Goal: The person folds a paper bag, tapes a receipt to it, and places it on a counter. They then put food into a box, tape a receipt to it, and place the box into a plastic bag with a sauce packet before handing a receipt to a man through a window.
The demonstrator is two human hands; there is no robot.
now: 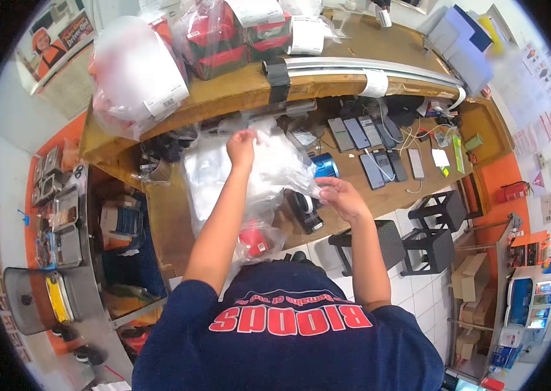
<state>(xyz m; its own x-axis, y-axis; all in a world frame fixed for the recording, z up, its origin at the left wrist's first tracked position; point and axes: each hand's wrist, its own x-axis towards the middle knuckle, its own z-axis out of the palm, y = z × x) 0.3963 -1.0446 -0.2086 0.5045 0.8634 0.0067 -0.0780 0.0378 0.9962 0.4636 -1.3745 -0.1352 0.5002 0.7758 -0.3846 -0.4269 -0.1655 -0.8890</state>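
Observation:
A clear plastic bag (275, 156) lies spread over the wooden desk in front of my body. My left hand (241, 148) is closed on its upper part, with the fingertips pinched together. On the right, my right hand (343, 198) pinches the corner of the same bag between thumb and fingers, pulling it out to a point. Just beyond that hand is a shiny blue cylinder (324, 166). A black tape dispenser (304, 212) sits at the desk edge between my arms. Close to my body, a red item (252, 240) shows through clear plastic.
Several phones (357, 133) and tangled cables lie on the desk at right. Wrapped red packages (217, 39) stand on the raised shelf (340, 55) ahead. Black stools (428, 251) are at right. A metal counter (89, 274) with trays runs along the left.

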